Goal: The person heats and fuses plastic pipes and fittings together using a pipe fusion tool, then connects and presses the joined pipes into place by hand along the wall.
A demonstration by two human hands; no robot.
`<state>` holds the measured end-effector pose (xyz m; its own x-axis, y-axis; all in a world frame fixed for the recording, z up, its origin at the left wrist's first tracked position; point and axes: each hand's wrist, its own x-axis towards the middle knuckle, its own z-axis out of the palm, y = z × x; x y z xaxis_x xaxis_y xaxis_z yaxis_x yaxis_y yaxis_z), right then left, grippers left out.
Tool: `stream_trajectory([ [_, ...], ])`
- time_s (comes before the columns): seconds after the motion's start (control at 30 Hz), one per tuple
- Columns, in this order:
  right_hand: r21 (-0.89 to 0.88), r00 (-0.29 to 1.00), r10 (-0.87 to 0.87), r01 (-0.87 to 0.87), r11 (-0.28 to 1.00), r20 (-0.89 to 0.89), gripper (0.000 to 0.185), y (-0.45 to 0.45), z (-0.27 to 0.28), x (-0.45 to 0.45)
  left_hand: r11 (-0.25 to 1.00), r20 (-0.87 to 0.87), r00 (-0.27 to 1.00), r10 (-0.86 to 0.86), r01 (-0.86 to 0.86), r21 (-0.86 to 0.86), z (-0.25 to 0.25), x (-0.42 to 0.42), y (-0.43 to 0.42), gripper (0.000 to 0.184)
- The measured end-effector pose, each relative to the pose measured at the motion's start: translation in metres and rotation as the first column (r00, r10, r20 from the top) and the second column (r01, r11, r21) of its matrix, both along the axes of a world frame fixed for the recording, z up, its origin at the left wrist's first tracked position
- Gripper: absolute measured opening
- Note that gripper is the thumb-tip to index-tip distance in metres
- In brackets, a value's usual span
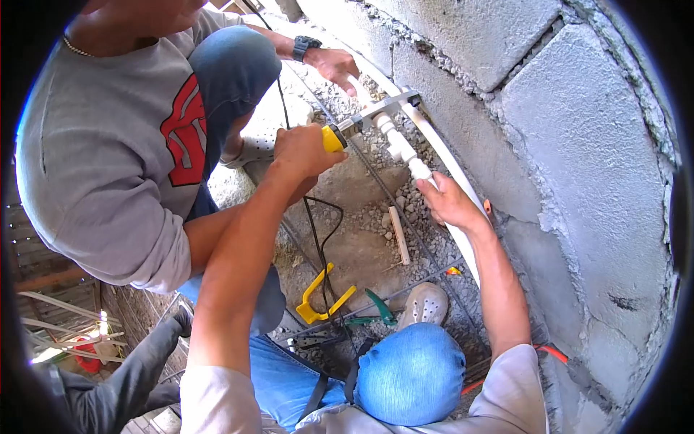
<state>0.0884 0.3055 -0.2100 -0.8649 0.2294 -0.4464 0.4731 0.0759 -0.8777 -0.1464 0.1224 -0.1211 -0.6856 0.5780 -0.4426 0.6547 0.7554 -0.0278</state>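
Along the wall-side edge of the rubble ground [365, 269], below the block wall [593, 137], runs a long white pipe [442, 148]. Across it reaches a yellow-handled tool [352, 127], its handle clasped by the left hand [311, 150]. Farther from the wall, a yellow forked piece [309, 312] lies on the ground. At the tool's metal bar, 2 white parts meet: a fitting [396, 141], its near end grasped by the right hand [450, 200], and a short pipe [359, 90] steadied by a co-worker's hand [336, 67]. If the bar is hot, a slip could burn fingers or mark the long pipe; uneven pressure from 2 people could skew the parts.
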Motion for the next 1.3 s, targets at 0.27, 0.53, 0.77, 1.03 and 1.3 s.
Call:
stream_trajectory([
  [0.27,0.114,0.992,0.03,-0.016,0.993,-0.119,0.045,-0.007,-0.023,-0.005,0.999,-0.064,0.998,-0.003,0.006,0.042,-0.005,-0.004,-0.015,0.065],
  [0.53,0.232,0.988,0.007,0.029,0.972,-0.153,0.046,-0.034,-0.008,0.002,0.998,-0.071,0.996,0.054,-0.051,0.047,-0.002,-0.006,-0.02,0.064],
  [0.77,0.228,0.99,0.032,0.0,0.974,-0.139,0.041,-0.034,0.028,0.0,0.997,-0.068,0.996,0.059,-0.055,0.057,0.004,-0.026,-0.038,0.064],
  [1.03,0.347,0.994,0.043,-0.006,0.938,-0.098,0.04,0.008,0.076,-0.002,0.997,-0.087,0.996,0.013,-0.006,0.081,0.002,-0.029,-0.055,0.058],
  [1.3,0.367,0.995,0.03,0.008,0.93,-0.097,0.038,0.012,0.088,0.0,0.997,-0.019,0.998,-0.066,0.066,-0.028,0.007,-0.003,-0.051,0.054],
])
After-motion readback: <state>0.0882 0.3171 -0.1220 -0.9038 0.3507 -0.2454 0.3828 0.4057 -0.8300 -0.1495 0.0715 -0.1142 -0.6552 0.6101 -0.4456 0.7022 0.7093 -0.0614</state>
